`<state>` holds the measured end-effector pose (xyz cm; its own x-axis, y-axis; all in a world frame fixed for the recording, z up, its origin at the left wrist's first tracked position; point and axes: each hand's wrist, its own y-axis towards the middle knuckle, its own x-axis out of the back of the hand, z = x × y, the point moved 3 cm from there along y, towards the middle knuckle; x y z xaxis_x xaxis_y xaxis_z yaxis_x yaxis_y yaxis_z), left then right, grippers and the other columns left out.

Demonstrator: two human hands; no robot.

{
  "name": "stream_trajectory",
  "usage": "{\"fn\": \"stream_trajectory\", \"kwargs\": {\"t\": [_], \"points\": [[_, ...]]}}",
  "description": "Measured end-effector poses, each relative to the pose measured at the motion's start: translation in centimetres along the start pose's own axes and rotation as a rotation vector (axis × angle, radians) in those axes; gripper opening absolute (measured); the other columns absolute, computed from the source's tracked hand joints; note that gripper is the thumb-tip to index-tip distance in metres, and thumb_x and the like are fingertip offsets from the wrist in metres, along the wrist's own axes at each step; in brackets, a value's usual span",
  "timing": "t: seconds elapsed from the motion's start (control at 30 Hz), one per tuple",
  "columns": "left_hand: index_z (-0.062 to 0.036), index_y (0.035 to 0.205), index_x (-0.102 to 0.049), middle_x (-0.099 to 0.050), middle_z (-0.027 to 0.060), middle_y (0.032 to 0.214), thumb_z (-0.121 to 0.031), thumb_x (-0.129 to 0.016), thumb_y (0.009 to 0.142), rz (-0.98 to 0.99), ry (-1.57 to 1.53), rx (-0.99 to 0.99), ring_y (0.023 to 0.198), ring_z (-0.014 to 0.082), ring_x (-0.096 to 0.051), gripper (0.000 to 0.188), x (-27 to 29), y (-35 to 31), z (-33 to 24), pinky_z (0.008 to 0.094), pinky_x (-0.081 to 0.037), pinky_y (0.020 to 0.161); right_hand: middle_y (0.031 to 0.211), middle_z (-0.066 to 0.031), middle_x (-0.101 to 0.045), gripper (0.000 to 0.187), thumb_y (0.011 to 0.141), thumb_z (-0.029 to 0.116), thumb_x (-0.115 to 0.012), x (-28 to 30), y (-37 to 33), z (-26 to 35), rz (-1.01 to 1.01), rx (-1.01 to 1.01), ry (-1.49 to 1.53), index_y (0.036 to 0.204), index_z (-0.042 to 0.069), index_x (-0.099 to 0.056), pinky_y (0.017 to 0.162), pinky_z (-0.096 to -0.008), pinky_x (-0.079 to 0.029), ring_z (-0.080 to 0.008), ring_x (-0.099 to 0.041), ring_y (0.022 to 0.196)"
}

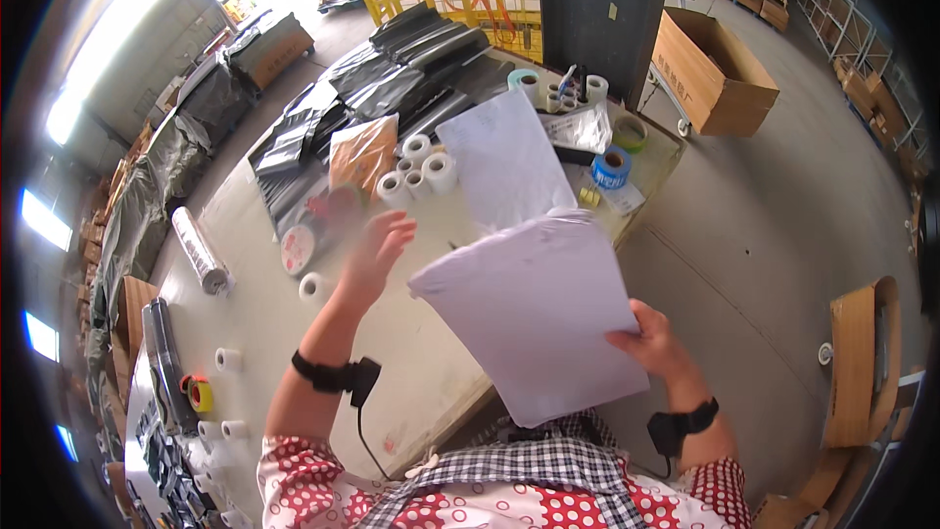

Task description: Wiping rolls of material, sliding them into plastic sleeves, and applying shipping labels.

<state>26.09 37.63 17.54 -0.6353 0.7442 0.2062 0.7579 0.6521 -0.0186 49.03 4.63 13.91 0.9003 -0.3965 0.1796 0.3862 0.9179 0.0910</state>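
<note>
My right hand grips the right edge of a pale white flat packet, thumb on top. The packet looks like a plastic bag or wrapped stack of sheets, its far edge crumpled; it tilts over the table's near edge. Held off to the left of it, my left hand has its fingers stretched out with nothing in them. Beside that hand stands a round tape roll with red markings, near a blurred round shape. Beyond the packet lies another pale white sheet or bag on the table.
Black plastic bags, white rolls, a brown packet and a blue tape roll crowd the far part of the table. A wrapped roll lies left. A wooden-looking cart stands on the floor beyond.
</note>
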Motion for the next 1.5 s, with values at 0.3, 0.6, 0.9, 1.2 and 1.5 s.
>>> {"fn": "stream_trajectory", "kwargs": {"t": [0.3, 0.6, 0.9, 1.2, 1.5], "points": [[-0.0133, 0.126, -0.050, -0.053, 0.0111, 0.128, -0.031, -0.066, 0.082, -0.279, 1.349, 0.007, 0.117, 0.0333, -0.050, 0.050, -5.4, 29.7, 4.1, 0.0436, -0.032, 0.104, 0.104, -0.0032, -0.064, 0.035, 0.081, 0.004, -0.069, 14.4, -1.0, -7.0, -0.314, -0.203, 0.307, 0.114, 0.005, -0.057, 0.086, -0.0301, -0.047, -0.0125, -0.059, 0.098], [-0.0143, 0.095, -0.059, -0.065, 0.0118, 0.090, -0.019, -0.062, 0.084, -0.569, 1.256, -0.451, 0.080, 0.0314, -0.063, 0.013, -4.0, 17.1, -13.0, 0.0378, -0.049, 0.065, 0.105, -0.0025, -0.064, 0.032, 0.083, 0.005, -0.068, 16.0, 0.6, -6.9, -0.255, -0.197, 0.344, 0.114, 0.004, -0.058, 0.087, -0.0294, -0.046, -0.0108, -0.058, 0.097], [-0.0052, 0.092, -0.063, -0.062, -0.0039, 0.079, -0.009, -0.066, 0.084, -0.534, 0.519, -0.624, 0.068, 0.0014, -0.050, 0.009, -5.8, 0.7, -24.1, 0.0183, -0.043, 0.062, 0.106, -0.0032, -0.063, 0.035, 0.083, 0.013, -0.069, 10.7, -4.3, 3.3, -0.149, 0.116, 0.234, 0.114, 0.001, -0.057, 0.087, -0.0305, -0.045, -0.0116, -0.057, 0.097], [-0.0007, 0.090, -0.063, -0.062, -0.0001, 0.079, -0.007, -0.064, 0.085, 0.560, 0.058, 0.124, 0.073, 0.0047, -0.054, 0.008, -23.1, -9.3, -6.8, 0.0220, -0.046, 0.066, 0.105, -0.0004, -0.063, 0.033, 0.084, 0.007, -0.065, 7.1, -21.8, 1.2, -0.300, -0.289, 0.282, 0.116, 0.002, -0.058, 0.090, -0.0291, -0.042, -0.0122, -0.056, 0.100], [-0.0026, 0.138, -0.034, -0.040, 0.0163, 0.139, -0.050, -0.052, 0.089, 0.788, -1.157, 1.200, 0.124, 0.0257, -0.045, 0.070, -35.9, -20.4, 11.8, 0.0405, -0.039, 0.101, 0.105, -0.0077, -0.063, 0.033, 0.086, 0.010, -0.063, 3.5, -32.4, -13.0, -0.598, -0.650, 0.524, 0.116, -0.002, -0.055, 0.087, -0.0289, -0.046, -0.0132, -0.057, 0.094]]}}
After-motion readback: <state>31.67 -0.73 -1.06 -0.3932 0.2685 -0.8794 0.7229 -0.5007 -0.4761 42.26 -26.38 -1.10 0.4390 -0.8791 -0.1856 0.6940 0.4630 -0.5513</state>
